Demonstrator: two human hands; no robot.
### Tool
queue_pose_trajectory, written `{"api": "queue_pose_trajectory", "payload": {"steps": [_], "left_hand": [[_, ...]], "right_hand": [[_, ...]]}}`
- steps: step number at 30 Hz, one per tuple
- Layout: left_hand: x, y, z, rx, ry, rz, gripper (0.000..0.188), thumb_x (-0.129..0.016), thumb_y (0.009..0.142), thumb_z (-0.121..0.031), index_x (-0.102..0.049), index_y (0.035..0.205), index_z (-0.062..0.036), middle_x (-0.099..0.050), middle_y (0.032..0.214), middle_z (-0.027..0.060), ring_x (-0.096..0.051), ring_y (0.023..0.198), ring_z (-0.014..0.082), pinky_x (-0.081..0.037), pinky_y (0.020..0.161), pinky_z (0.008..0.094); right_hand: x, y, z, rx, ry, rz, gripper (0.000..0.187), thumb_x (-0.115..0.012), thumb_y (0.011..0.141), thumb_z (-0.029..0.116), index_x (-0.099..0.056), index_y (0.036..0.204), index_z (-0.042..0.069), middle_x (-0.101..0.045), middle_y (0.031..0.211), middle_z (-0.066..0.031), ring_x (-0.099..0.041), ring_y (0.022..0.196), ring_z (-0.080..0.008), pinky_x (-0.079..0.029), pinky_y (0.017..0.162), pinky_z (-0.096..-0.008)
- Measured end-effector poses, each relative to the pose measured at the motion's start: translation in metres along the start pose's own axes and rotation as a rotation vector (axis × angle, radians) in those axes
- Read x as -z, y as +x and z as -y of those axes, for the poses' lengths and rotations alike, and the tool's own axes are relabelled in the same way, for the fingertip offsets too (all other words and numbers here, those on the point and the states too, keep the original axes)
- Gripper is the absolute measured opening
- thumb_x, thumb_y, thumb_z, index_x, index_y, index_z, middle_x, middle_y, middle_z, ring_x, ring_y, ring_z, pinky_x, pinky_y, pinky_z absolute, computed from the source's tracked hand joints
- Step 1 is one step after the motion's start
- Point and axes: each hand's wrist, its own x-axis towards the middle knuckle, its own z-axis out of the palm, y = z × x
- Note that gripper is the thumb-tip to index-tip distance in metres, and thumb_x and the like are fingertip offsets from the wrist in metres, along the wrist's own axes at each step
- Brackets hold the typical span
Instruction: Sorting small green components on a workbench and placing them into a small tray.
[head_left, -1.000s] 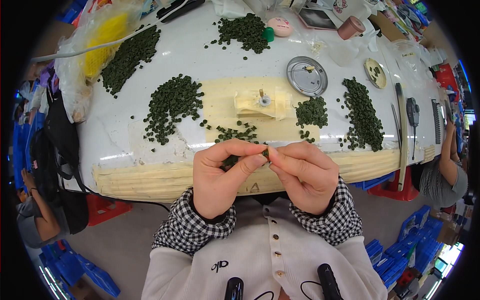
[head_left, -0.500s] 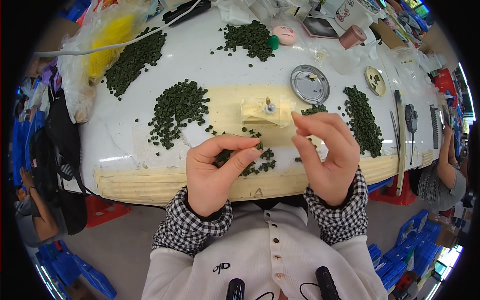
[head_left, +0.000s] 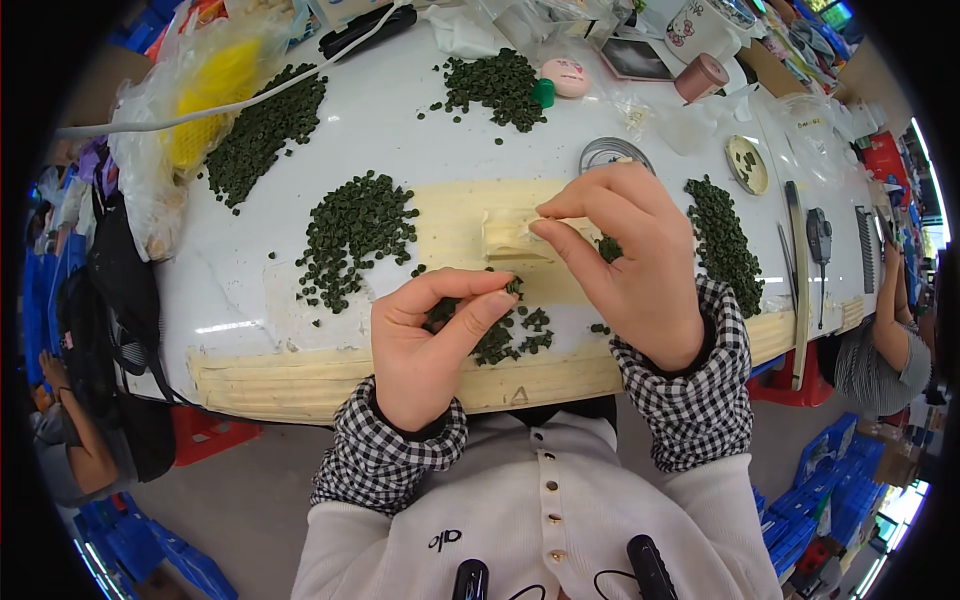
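Note:
My left hand (head_left: 420, 335) is closed in a pinch, thumb against forefinger, on a small dark green piece (head_left: 514, 286). Below its fingertips lies a loose scatter of the same green pieces (head_left: 495, 345). My right hand (head_left: 640, 260) reaches over a tape-wrapped, cream-coloured block (head_left: 505, 232) in the middle of the table. Its thumb and forefinger come together at the top of that block, and what is between them is hidden or too small to make out. The right hand also partly covers a round metal lid (head_left: 612, 150).
Heaps of green pieces lie left (head_left: 355, 235), far left (head_left: 268, 125), at the back (head_left: 495, 88) and right (head_left: 722, 240). A small round dish (head_left: 747, 164), tweezers (head_left: 787, 255) and a long flat strip (head_left: 799, 290) lie at the right. A white cable (head_left: 230, 98) crosses the far left.
My right hand has moved left and away from me onto the block, and its parted fingertips have closed. The left hand has stayed nearly in place with its green piece.

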Motion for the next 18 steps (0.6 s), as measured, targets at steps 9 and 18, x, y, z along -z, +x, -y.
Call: {"api": "queue_pose_trajectory", "payload": {"steps": [9,18], "left_hand": [[0.002,0.000,0.002,-0.024,0.023,0.037,0.014,-0.069,0.082,0.000,-0.068,0.096,0.0015,-0.064,0.075,-0.0005,-0.049,0.064,0.0012,-0.038,0.058,0.0159],[0.003,0.001,0.005,-0.025,0.018,0.052,0.014,-0.069,0.082,0.000,-0.068,0.096,0.0013,-0.061,0.073,-0.0021,-0.046,0.062,0.0005,-0.036,0.056,0.0157]], "right_hand": [[0.011,-0.009,0.022,-0.110,0.506,0.074,0.013,-0.065,0.086,0.009,-0.056,0.089,-0.001,-0.062,0.086,-0.0096,-0.060,0.078,-0.0180,-0.047,0.070,-0.0278],[-0.001,-0.013,0.020,-0.142,0.591,0.024,0.011,-0.066,0.085,0.003,-0.057,0.088,-0.003,-0.061,0.079,-0.0084,-0.065,0.068,-0.0176,-0.055,0.064,-0.0267]]}}
